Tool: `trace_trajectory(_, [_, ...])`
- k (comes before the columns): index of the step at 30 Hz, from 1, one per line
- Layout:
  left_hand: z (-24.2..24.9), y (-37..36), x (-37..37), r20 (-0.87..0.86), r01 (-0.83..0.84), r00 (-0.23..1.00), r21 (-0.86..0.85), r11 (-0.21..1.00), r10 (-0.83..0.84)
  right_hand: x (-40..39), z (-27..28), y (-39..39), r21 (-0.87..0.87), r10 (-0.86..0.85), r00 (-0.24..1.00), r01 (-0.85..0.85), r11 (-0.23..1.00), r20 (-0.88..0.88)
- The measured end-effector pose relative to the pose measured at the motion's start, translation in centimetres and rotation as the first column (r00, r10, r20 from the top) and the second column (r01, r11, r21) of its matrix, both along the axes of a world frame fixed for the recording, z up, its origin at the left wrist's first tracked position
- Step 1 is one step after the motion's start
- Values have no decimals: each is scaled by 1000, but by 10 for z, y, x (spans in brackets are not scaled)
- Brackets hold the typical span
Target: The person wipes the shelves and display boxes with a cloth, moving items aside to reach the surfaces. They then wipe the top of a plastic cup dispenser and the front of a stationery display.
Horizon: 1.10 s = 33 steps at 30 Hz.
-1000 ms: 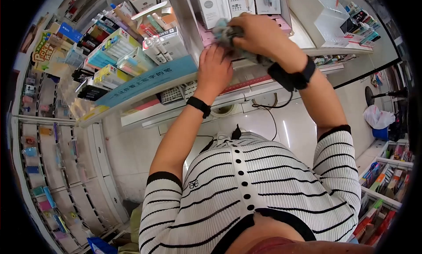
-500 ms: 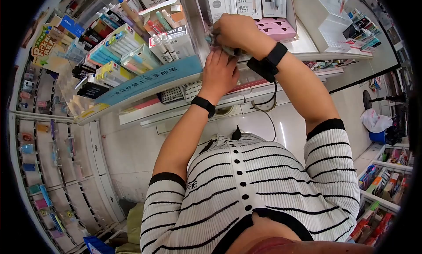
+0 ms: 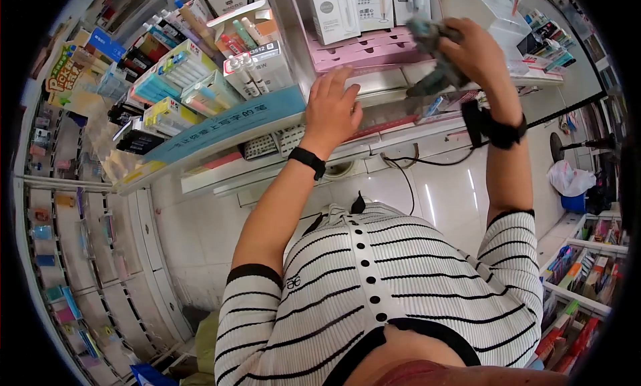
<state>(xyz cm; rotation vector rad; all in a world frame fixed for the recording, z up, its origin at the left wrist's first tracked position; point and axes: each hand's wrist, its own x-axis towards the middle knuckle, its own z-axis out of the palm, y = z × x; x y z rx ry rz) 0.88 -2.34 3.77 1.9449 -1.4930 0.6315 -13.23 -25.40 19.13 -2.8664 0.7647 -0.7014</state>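
Note:
My right hand [image 3: 475, 52] is closed on a bunched grey-green cloth [image 3: 441, 72], which hangs over the front of the white shelf, to the right of a pink box [image 3: 364, 50]. The cloth is a little blurred. My left hand [image 3: 332, 112] rests at the shelf's front edge, just below the pink box's left corner, with its fingers stretched out and nothing in them. White pen boxes [image 3: 334, 16] stand behind the pink box. Left of my left hand runs a blue label strip [image 3: 224, 122] with Chinese writing.
Boxes of pens and markers [image 3: 180, 72] fill the display on the left. A clear stepped stand [image 3: 491, 19] is at the right rear. A black cable [image 3: 441, 162] hangs from my right wrist. Drawers of packaged goods [image 3: 587, 269] are at the far right.
My right hand has moved right along the shelf with the cloth, away from my left hand. The pink box's front now shows more fully. My left hand has stayed nearly in place.

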Motion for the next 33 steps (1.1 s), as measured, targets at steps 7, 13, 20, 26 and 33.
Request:
trace_trajectory(7, [22,-7,-8,-72,-63,995,31,998,65,-161,-64,-49,331,-181,965,111,937,188])
trace_trajectory(13, [35,-24,-6,-48,-111,993,29,993,112,-264,-147,-36,637,-486,869,325,700,91])
trace_trajectory(20, [31,-33,14,-53,-65,997,-1,998,65,-278,-187,-4,686,-554,833,405,604,-4])
trace_trajectory(26, [35,-17,5,-154,-7,988,8,1000,9,-273,-197,-6,684,-507,861,387,619,-28])
trace_trajectory(33, [43,0,-9,-153,-4,988,43,999,11,-250,-203,-15,703,-428,903,290,650,23])
